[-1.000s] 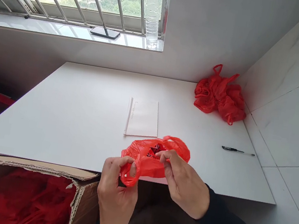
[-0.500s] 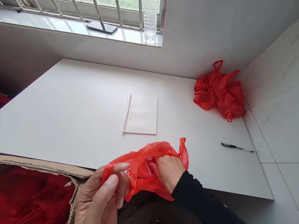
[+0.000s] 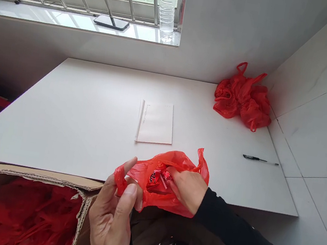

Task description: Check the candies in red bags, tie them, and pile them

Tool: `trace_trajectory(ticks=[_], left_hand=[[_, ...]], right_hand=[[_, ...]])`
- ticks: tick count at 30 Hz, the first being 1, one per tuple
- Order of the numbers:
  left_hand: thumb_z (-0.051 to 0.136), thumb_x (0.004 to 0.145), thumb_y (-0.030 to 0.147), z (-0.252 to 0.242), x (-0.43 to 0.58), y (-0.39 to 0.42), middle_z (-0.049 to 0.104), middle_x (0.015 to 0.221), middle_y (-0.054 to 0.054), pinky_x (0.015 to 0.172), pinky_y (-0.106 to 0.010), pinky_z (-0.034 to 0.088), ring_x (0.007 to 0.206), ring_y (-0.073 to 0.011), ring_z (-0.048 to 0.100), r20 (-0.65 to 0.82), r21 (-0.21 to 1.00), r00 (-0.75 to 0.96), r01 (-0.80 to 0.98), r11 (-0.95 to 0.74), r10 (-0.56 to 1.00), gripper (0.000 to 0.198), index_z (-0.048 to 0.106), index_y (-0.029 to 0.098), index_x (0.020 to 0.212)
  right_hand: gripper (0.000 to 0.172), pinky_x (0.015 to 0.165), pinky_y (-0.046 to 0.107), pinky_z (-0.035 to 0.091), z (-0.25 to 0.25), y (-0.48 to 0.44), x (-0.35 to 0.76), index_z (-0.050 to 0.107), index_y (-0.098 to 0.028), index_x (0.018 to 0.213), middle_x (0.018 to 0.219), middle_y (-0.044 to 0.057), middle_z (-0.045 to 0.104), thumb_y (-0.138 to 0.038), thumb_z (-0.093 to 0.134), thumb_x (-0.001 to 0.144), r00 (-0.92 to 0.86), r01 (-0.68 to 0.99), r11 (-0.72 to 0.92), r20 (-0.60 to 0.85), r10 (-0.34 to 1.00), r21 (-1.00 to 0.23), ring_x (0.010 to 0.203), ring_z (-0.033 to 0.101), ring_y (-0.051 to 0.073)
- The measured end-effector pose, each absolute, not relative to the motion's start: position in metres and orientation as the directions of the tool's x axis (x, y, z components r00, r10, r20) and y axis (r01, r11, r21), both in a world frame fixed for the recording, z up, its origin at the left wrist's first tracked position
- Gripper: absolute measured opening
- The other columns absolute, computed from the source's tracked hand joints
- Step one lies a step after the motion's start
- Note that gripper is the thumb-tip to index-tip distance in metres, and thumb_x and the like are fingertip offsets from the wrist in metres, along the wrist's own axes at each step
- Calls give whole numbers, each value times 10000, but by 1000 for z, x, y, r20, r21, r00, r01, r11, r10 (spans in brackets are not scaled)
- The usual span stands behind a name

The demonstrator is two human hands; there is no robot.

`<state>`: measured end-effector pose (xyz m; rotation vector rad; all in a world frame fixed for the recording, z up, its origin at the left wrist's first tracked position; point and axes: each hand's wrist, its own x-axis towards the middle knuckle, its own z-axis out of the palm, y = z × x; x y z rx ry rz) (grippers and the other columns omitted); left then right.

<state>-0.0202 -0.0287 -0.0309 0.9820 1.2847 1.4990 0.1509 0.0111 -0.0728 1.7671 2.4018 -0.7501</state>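
Note:
A red plastic bag (image 3: 166,201) is held at the table's front edge, its mouth pulled open. My left hand (image 3: 114,214) grips one handle of the bag, which is looped over the index finger near the thumb. Inside the mouth lie small glossy red packets (image 3: 154,179) with dark and white lettering. My right hand (image 3: 189,186) reaches into the bag from the right, fingers closed around a red packet (image 3: 167,175); its fingertips are partly hidden. The bag's other handle (image 3: 201,155) stands up beside the right hand.
A booklet (image 3: 156,123) lies mid-table. Tied red bags (image 3: 243,98) sit in the back right corner, and a pen (image 3: 258,159) near the right edge. A cardboard box (image 3: 87,210) of red bags stands at front left. A phone (image 3: 111,22) and bottle (image 3: 167,13) are on the windowsill.
My left hand has turned and drawn the handle aside, so the bag mouth is wider and more of the packets show. The right hand stays inside, shifted slightly right.

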Motion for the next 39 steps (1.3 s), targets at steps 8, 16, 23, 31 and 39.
trace_trajectory(ticks=[8, 16, 23, 31, 39], left_hand=[[607, 976, 303, -43, -23, -30, 547, 661, 32, 657, -239, 455, 620, -108, 483, 8, 993, -204, -112, -31, 979, 416, 627, 311, 1391], [615, 973, 301, -38, -19, -30, 535, 659, 31, 653, -221, 459, 636, -106, 480, -19, 991, -193, -134, -7, 981, 417, 629, 298, 1390], [622, 972, 292, -36, -14, -29, 558, 694, 26, 636, -214, 477, 626, -99, 489, 4, 993, -196, -113, -27, 981, 401, 645, 312, 1372], [685, 921, 311, -34, -8, -29, 627, 734, 2, 688, -233, 540, 654, -117, 578, -7, 992, -201, -123, -19, 980, 381, 704, 297, 1301], [707, 906, 308, -26, -7, -35, 716, 877, -26, 849, -284, 579, 831, -169, 680, -2, 996, -288, -83, -23, 958, 291, 765, 294, 1190]], right_hand=[[304, 621, 302, 351, -79, 15, 152, 627, -182, 1239, 818, 87, 715, -226, 434, 1010, -334, 925, 228, -367, 868, -303, 743, 687, 263], [299, 593, 321, 366, -84, 24, 146, 649, -169, 1161, 811, 100, 726, -142, 432, 957, -362, 911, 248, -353, 863, -328, 716, 695, 290], [268, 618, 332, 429, -74, 30, 160, 648, -164, 1147, 786, 99, 712, -143, 449, 970, -290, 938, 192, -348, 891, -290, 706, 693, 299], [215, 589, 323, 422, -68, 23, 181, 684, -168, 920, 673, 73, 664, -125, 476, 952, -268, 958, 209, -347, 899, -198, 621, 672, 280], [266, 803, 342, 531, -30, -8, 204, 642, -223, 1222, 1047, 63, 736, -215, 445, 1042, -214, 852, 280, 195, 957, -442, 938, 701, 225]])
